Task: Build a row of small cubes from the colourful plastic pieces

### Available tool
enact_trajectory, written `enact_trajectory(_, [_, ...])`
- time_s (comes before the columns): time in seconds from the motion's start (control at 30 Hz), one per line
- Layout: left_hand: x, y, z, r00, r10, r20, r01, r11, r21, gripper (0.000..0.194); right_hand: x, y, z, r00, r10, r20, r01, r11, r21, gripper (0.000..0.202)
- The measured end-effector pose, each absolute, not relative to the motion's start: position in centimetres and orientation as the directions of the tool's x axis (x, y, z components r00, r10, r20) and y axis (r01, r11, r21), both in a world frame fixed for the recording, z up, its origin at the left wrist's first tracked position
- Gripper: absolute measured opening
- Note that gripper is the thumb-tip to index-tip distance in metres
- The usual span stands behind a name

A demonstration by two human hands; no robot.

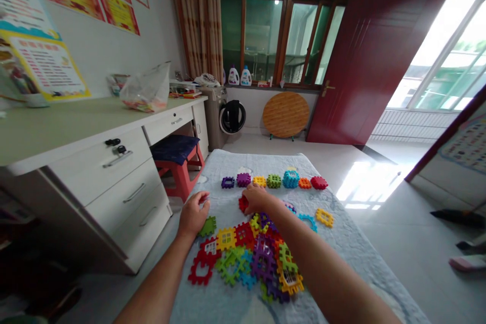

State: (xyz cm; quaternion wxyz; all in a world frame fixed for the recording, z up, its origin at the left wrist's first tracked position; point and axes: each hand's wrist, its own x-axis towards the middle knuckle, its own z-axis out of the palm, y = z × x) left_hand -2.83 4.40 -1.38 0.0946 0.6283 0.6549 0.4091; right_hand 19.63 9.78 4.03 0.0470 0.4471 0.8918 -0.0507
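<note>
My right hand [255, 198] pinches a red notched plastic piece [242, 205] near colour-sorted stacks [274, 180]; my left hand [193, 215], half-open, is empty.

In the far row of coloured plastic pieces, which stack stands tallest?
The light blue stack, third from the right, between the green stack and the orange pieces; its top rises above all the others.

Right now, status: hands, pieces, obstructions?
Left hand empty, beside green piece. Right hand gripping red piece. Right forearm partly covers loose pile.
</note>
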Motion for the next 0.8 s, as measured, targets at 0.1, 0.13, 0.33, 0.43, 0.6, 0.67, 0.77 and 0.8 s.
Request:
enact_trajectory(0.1, [-2.8, 4.4, -1.2, -0.217, 0.909, 0.356, 0.719, -0.098, 0.688, 0.029, 19.8, 9.9, 4.3, -0.607, 0.778, -0.162, 0.792, 0.61, -0.037, 0.052])
enact_trajectory(0.13, [-2.7, 4.4, -1.1, -0.224, 0.912, 0.344, 0.714, -0.087, 0.695, 0.029, 19.8, 10.0, 4.3, -0.609, 0.775, -0.168, 0.79, 0.612, -0.035, 0.052])
enact_trajectory(0.33, [-2.8, 4.5, -1.1, -0.237, 0.919, 0.316, 0.704, -0.062, 0.708, 0.032, 20.0, 9.8, 4.6, -0.635, 0.765, -0.106, 0.773, 0.631, -0.066, 0.049])
enact_trajectory(0.43, [-2.9, 4.5, -1.1, -0.246, 0.922, 0.299, 0.708, -0.039, 0.705, 0.034, 22.7, 9.9, 5.9, -0.649, 0.757, 0.075, 0.746, 0.653, -0.133, 0.049])
enact_trajectory(0.6, [-3.1, 4.6, -1.2, -0.251, 0.926, 0.282, 0.701, -0.027, 0.713, 0.035, 33.4, 11.7, 9.1, -0.426, 0.858, 0.287, 0.848, 0.489, -0.203, 0.046])
enact_trajectory(0.67, [-3.2, 4.7, -1.4, -0.245, 0.93, 0.272, 0.701, -0.024, 0.713, 0.037, 38.2, 12.7, 9.7, -0.299, 0.915, 0.27, 0.908, 0.36, -0.215, 0.045])
enact_trajectory(0.77, [-3.6, 5.0, -2.0, -0.243, 0.934, 0.261, 0.711, -0.012, 0.703, 0.038, 43.8, 14.3, 9.2, -0.159, 0.966, 0.206, 0.959, 0.201, -0.202, 0.043])
enact_trajectory(0.8, [-3.7, 5.0, -2.1, -0.242, 0.934, 0.262, 0.715, -0.01, 0.699, 0.039, 45.1, 14.7, 8.8, -0.125, 0.978, 0.167, 0.969, 0.157, -0.191, 0.043])
